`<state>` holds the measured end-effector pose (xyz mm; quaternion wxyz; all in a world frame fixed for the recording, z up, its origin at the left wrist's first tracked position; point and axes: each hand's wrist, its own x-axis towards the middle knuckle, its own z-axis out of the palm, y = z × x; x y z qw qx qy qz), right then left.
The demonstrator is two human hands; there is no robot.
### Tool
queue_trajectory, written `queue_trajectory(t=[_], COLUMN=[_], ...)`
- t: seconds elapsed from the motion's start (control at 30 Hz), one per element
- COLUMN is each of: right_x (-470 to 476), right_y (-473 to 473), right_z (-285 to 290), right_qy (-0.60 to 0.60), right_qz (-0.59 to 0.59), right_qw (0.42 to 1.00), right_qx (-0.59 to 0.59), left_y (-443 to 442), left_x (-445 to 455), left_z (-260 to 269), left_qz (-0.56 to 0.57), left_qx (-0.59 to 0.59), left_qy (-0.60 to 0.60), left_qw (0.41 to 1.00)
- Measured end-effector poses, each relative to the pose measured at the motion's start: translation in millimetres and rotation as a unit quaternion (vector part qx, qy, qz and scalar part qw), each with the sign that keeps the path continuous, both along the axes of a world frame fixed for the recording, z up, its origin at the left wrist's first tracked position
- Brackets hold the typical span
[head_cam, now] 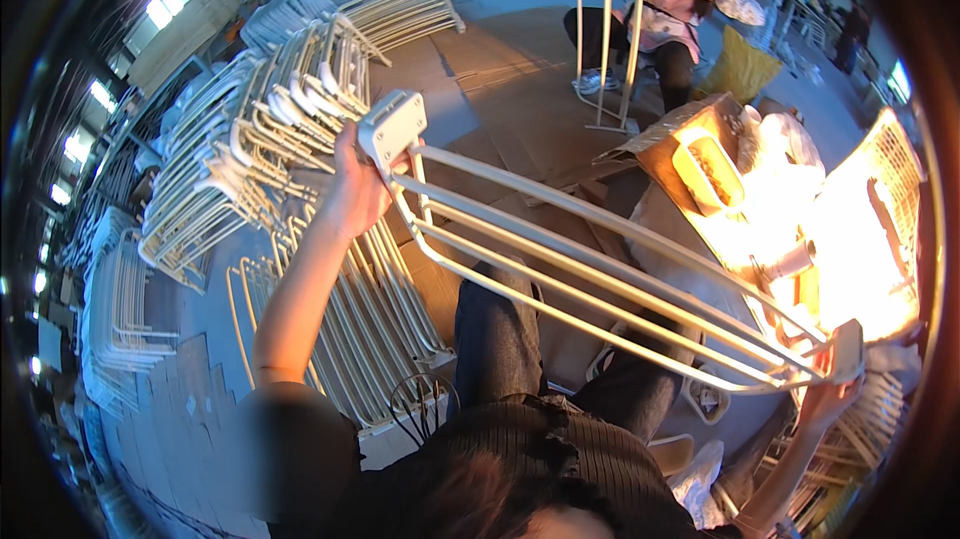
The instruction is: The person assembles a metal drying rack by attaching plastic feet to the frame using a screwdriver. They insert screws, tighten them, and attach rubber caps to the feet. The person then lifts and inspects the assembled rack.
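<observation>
Both my hands hold a long rack of cream-coated metal tubes, slanting above my knees from upper left to lower right. My left hand is closed around its upper-left end, just under a pale end bracket with small screw holes. At the lower-right end, my right hand grips the rack beside a second pale end piece; bright glare and the tubes partly hide its fingers.
Stacked cream tube frames fill the left side, with more tubes by my left arm. At right stand a cardboard box and a yellow tray of small parts. Across from me, a seated person is beside an upright tube frame.
</observation>
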<state>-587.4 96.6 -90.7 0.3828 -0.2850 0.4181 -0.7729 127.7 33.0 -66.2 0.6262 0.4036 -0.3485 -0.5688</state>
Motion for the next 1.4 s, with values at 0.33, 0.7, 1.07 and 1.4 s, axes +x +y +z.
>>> queue_trajectory(t=[0.33,0.7,1.07,1.4], right_x=[-17.1,-40.1,24.9,53.0], right_y=[30.8,53.1,40.7,45.4], right_z=[24.2,10.8,58.7,43.9], right_qy=[0.064,0.079,0.067,0.115], right_qz=[0.118,0.09,0.175,0.103], right_qw=[0.978,0.971,0.974,0.917], right_qx=[0.161,0.207,0.127,0.367], left_y=[57.8,80.2,54.4,15.2], left_x=[20.5,27.9,77.7,98.9], left_z=[32.7,21.0,42.6,9.8], left_qz=[-0.067,0.055,0.062,0.185], left_qx=[0.185,0.171,0.216,0.199], left_qy=[-0.068,-0.029,-0.13,-0.21], left_qw=[0.978,0.983,0.966,0.939])
